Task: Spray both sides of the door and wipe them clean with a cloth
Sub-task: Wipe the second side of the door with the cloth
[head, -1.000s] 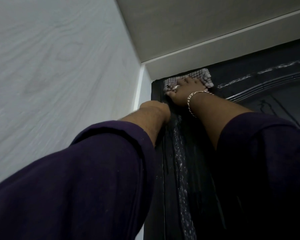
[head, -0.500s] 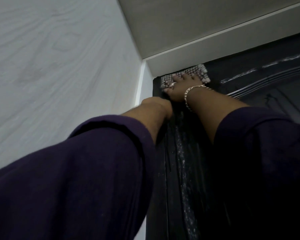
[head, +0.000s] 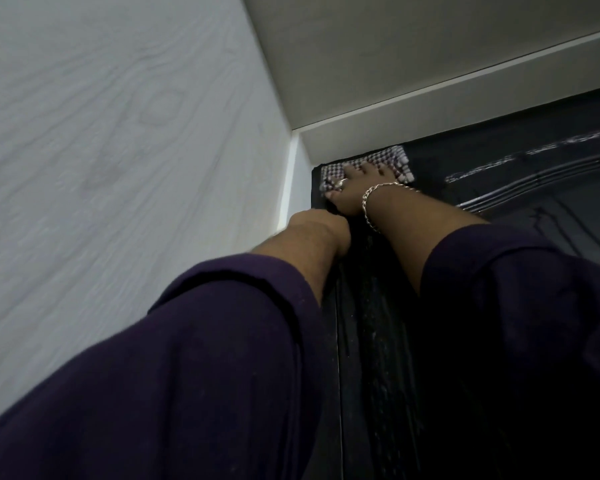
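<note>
Both arms reach up to the top left corner of the dark door (head: 499,209), whose face shows wet streaks. At that corner lies the checked cloth (head: 400,160), flat against the door under the right hand (head: 359,194), fingers spread and pressing it. Lower down, the left hand (head: 321,225) seems to curl round the door's edge; its fingers are hidden.

cloth (head: 368,161) at door (head: 499,168) top corner, right hand (head: 357,190) on it; left hand (head: 321,226) below

The cloth (head: 368,164) sits jammed against the lintel (head: 465,109) — bare door (head: 499,168) lies open rightward.
</note>
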